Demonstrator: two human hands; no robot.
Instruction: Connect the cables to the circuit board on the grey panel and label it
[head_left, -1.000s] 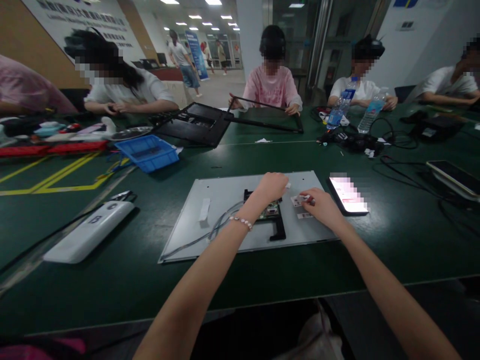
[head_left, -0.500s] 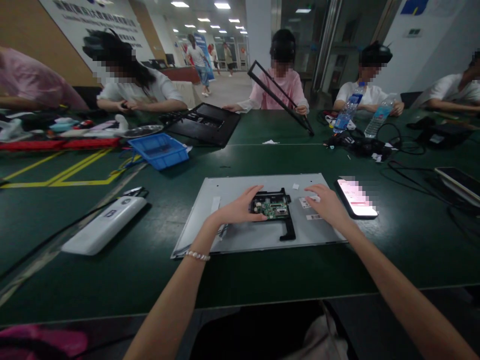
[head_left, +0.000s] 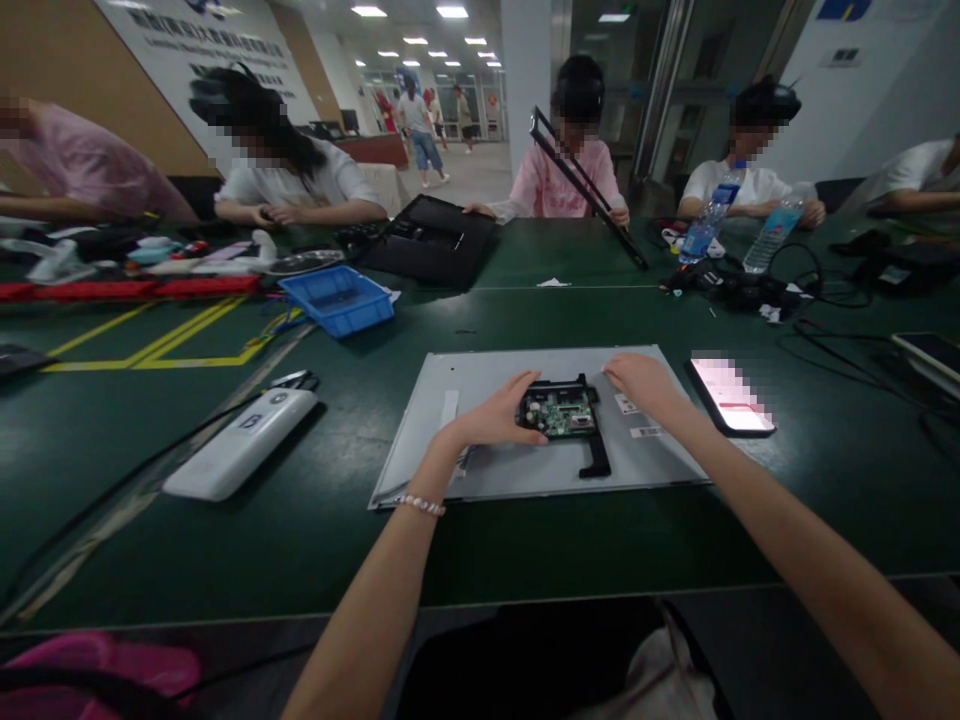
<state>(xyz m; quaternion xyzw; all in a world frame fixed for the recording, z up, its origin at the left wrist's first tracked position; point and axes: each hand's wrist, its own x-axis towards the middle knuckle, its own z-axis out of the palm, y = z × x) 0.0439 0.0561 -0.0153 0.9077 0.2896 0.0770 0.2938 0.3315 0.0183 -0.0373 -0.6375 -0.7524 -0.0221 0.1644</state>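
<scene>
A flat light-grey panel (head_left: 420,440) lies on the green table, with a black bracket (head_left: 596,455) on top of it. The bracket frames a green circuit board (head_left: 559,417). My left hand (head_left: 499,415) is around the bracket's left end, fingers at the far edge and thumb at the near edge. My right hand (head_left: 643,385) is beyond the bracket's right end, its fingertips pinched together low over the panel. What lies between those fingertips is hidden. White labels (head_left: 626,404) show on the panel near my right hand.
A lit phone (head_left: 729,397) lies right of the panel, a white power bank (head_left: 244,440) with a cable at left. Farther off are a blue basket (head_left: 337,300), a black cover (head_left: 427,240) and bottles (head_left: 709,220). A person opposite holds a black frame (head_left: 592,190).
My right hand has moved away from me and its fingers have closed, over where a small white square lay. My left hand stays on the bracket. The whole view has shifted slightly.
</scene>
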